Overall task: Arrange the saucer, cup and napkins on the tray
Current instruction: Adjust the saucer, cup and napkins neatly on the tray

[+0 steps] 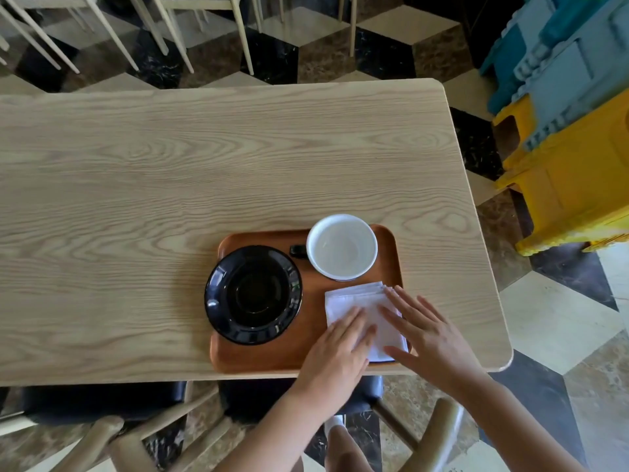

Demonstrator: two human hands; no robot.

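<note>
While both hands lay flat on the white napkins [354,303], the arrangement on the brown wooden tray [306,356] looked close to finished. The left hand [335,356] pressed its extended fingers onto the near left part of the stack, and the right hand [430,335] spread its fingers wide over the right side; neither gripped anything, so I judged them to be squaring or smoothing the pile, not lifting it. The napkins sat in the tray's near right corner, their right edge reaching the rim. A black saucer [253,294] filled the left half of the tray, its edge overhanging the left rim slightly, probably because it was too broad for the room left beside the napkins. A white-lined cup [342,247] stood upright at the far right corner, its dark handle [297,251] pointing left toward the saucer, just beyond the napkins. The cup was not on the saucer. The tray rested near the front right end of a pale wood-grain table [170,165]. No brand, label or writing could be read on any item.
</note>
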